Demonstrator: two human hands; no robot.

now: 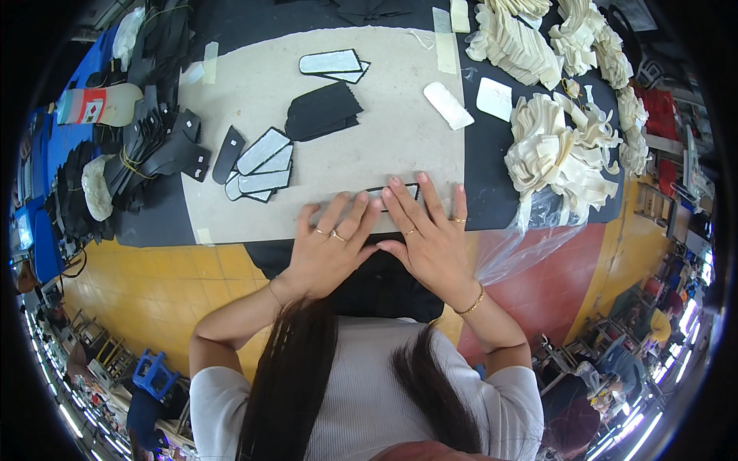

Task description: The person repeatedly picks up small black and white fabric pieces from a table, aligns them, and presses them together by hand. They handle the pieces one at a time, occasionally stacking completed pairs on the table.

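Observation:
Both hands lie palm down near the front edge of the table, fingers stretched out. A small fabric piece [400,200], white with a dark border, lies under their fingertips. My left hand [329,240] touches its left end, and my right hand [427,240] covers much of it, so its full shape is hidden. Left of the hands, several similar white pieces with dark edges [266,181] overlap in a fan beside a plain dark strip [228,154]. Farther away rest a stack of black fabric pieces [324,111] and another white-faced, dark-edged pair [330,62].
A pale board [400,92] is taped to the dark table. A white rounded piece [448,105] and a white card [494,99] lie right of centre. Cream fabric bundles [561,146] fill the right; black bundles [142,146] and a bottle [100,104] stand left. Clear plastic [530,250] hangs off the edge.

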